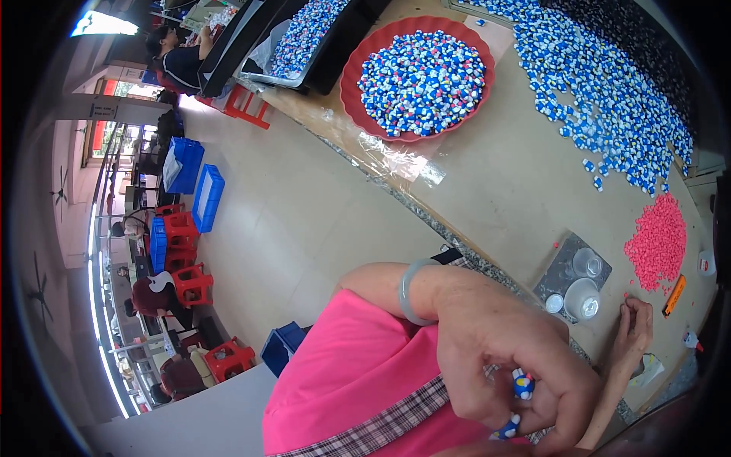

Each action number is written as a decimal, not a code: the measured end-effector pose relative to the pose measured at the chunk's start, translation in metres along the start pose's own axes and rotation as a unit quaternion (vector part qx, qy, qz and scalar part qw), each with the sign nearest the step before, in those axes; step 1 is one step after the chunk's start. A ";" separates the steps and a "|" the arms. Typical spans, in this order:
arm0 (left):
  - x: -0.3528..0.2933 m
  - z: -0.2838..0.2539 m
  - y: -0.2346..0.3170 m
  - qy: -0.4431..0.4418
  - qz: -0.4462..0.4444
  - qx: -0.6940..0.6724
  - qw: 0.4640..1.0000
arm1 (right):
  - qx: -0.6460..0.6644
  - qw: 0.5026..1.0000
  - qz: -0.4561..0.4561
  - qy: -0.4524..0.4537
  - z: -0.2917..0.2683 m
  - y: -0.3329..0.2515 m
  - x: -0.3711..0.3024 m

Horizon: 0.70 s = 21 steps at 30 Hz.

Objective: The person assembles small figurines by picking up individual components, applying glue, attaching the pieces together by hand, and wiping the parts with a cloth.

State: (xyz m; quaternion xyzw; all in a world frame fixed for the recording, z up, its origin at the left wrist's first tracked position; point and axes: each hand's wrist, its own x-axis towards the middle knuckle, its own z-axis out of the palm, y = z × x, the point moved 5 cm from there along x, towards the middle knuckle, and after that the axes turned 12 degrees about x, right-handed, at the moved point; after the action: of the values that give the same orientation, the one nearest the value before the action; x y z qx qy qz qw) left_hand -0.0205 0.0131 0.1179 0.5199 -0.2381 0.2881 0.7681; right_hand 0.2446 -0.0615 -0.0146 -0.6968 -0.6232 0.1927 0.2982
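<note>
My left hand (518, 343), with a pale bangle at the wrist, is closed around small blue-and-white figures. One figure (523, 384) shows between the fingers, and a second figure (505, 428) is lower, near the thumb. At the right, my right hand (633, 326) rests on the table with its fingers bent together; what is in them, if anything, is too small to make out. Just beyond its fingertips lies a heap of small pink pieces (656, 242). Beside it sits a dark slab (550, 276) bearing small clear cups (582, 298) and a white round lid (554, 303).
A red scalloped bowl (352, 99) full of blue-and-white figures stands at the far edge. More figures (594, 107) spread over the far right. An orange cutter (674, 295) lies by the pink heap. Further left are a black tray (335, 65), red stools (194, 284) and a seated person (179, 65).
</note>
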 end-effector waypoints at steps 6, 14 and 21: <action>0.000 0.003 0.004 -0.055 0.012 0.021 0.998 | -0.025 0.999 -0.041 0.022 -0.001 -0.002 -0.005; 0.006 0.000 0.014 -0.098 0.062 -0.027 0.993 | -0.019 1.000 0.003 0.004 0.000 -0.013 0.004; 0.014 -0.005 -0.009 -0.059 0.035 -0.030 0.997 | 0.004 0.998 0.055 0.029 -0.006 -0.009 0.004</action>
State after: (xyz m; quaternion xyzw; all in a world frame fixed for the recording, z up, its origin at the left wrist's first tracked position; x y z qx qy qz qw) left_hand -0.0040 0.0184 0.1198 0.5043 -0.3092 0.2765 0.7574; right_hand 0.2417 -0.0583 -0.0038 -0.7345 -0.5739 0.1909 0.3079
